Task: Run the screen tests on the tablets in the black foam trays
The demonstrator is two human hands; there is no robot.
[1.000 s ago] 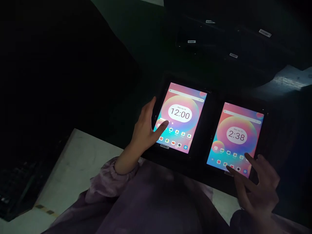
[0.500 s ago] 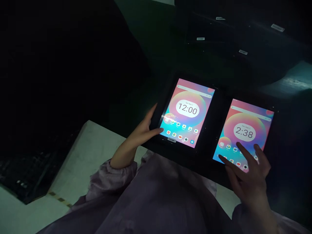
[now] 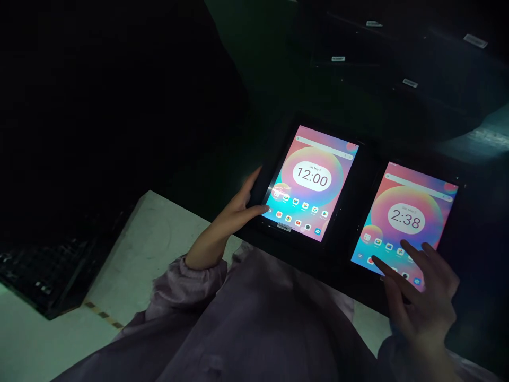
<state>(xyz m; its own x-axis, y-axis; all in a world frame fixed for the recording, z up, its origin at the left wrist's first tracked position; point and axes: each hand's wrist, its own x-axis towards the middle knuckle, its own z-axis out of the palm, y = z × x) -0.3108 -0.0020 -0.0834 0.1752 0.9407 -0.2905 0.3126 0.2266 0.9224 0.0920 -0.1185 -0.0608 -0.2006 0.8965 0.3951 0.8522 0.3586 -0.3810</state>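
Note:
Two lit tablets lie side by side on a dark surface. The left tablet (image 3: 314, 183) shows 12:00 on a pink and blue home screen, with a small barcode label at its lower edge. My left hand (image 3: 240, 209) grips this tablet's left edge, thumb on the front at the lower left corner, the other fingers mostly hidden. The right tablet (image 3: 409, 217) shows 2:38 on a like screen. Over its lower right part is my right hand (image 3: 425, 292), fingers spread, index fingertip at the bottom icon row. Whether that fingertip touches the glass cannot be made out.
Several dark items with small white barcode labels (image 3: 410, 83) lie beyond the tablets. At the far left stands a dark crate-like object (image 3: 59, 270). Pale floor (image 3: 155, 239) with yellow and black tape (image 3: 104, 315) shows below. The surroundings are very dark.
My right hand has shifted slightly right and down relative to the right tablet, uncovering more lower icons. The whole view has moved slightly. My left hand keeps its hold.

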